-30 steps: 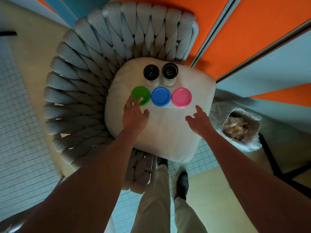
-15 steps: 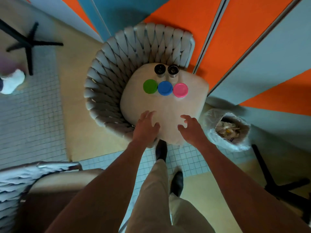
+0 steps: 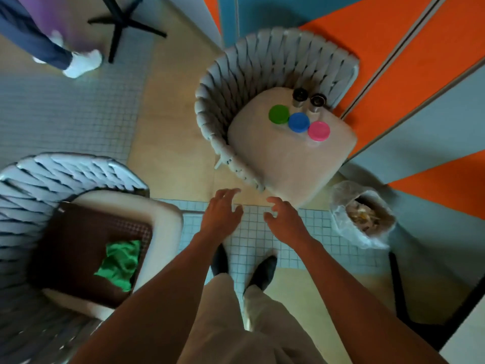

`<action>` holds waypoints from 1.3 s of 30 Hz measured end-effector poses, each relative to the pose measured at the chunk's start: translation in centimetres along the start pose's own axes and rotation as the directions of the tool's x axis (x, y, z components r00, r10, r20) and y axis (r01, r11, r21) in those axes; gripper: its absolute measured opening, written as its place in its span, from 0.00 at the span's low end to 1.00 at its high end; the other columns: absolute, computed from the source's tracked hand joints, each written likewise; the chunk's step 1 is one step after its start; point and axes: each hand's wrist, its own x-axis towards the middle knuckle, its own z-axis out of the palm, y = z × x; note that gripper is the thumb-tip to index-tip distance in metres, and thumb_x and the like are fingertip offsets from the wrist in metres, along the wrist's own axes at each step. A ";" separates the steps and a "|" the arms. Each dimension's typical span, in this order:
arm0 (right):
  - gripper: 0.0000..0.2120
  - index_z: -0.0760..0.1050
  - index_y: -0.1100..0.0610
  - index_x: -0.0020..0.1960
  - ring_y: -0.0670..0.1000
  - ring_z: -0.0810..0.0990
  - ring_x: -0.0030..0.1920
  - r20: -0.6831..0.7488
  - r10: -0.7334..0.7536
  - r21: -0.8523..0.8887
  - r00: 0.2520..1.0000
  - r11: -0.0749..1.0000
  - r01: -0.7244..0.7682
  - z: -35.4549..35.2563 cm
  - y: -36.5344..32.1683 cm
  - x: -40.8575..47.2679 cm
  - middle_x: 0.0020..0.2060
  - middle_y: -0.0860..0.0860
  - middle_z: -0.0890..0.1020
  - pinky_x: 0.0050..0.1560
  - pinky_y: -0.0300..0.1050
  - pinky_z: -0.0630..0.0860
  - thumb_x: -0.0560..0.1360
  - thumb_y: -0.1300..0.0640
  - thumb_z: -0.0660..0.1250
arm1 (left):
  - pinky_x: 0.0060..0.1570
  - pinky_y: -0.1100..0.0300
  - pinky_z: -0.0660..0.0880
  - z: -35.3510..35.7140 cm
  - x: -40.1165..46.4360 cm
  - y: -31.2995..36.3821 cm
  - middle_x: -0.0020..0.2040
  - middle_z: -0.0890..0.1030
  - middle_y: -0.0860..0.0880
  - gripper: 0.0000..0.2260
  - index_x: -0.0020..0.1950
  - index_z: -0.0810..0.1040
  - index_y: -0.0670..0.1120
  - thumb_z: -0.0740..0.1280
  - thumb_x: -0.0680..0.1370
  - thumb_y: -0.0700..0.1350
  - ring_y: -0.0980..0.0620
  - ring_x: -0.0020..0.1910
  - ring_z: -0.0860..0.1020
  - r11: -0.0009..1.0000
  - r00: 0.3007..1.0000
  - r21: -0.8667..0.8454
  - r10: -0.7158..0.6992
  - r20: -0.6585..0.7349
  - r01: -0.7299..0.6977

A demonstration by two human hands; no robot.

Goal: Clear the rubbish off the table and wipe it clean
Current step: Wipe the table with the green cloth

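our left hand [image 3: 223, 216] and right hand [image 3: 284, 219] hang empty, fingers spread; the crumpled green cloth [image 3: 120, 261] lies untouched, so we judge wiping remains.

Head cam, steep downward, wide-angle.

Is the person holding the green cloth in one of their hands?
No. The green cloth lies on the brown mat on the nearer chair, while the left hand and right hand are both empty.
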 end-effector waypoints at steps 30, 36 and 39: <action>0.19 0.74 0.53 0.69 0.55 0.76 0.64 0.449 -0.140 -0.341 0.882 0.886 0.314 42.4 -14.7 8.6 0.67 0.55 0.75 0.66 0.49 0.72 0.79 0.53 0.61 | 0.69 0.40 0.67 -3.7 -5.8 -45.4 0.79 0.59 0.47 0.26 0.77 0.64 0.51 0.63 0.79 0.45 0.40 0.76 0.60 0.835 0.822 0.008 -0.540 -0.179 0.550; 0.23 0.67 0.55 0.74 0.56 0.74 0.67 0.493 -0.136 -0.410 0.859 0.835 0.368 47.5 -15.1 11.3 0.70 0.55 0.71 0.66 0.50 0.71 0.79 0.57 0.60 | 0.71 0.40 0.67 -2.4 -4.0 -48.5 0.82 0.50 0.49 0.27 0.80 0.58 0.53 0.60 0.81 0.43 0.41 0.79 0.55 0.882 0.883 0.092 -0.449 -0.136 0.463; 0.22 0.67 0.55 0.73 0.58 0.76 0.64 0.471 -0.122 -0.475 0.874 0.799 0.368 49.1 -14.6 11.9 0.67 0.56 0.71 0.63 0.53 0.73 0.79 0.57 0.61 | 0.69 0.40 0.68 -1.7 -3.7 -49.3 0.80 0.59 0.47 0.27 0.80 0.59 0.53 0.60 0.81 0.42 0.38 0.75 0.61 0.881 0.891 0.147 -0.432 -0.138 0.449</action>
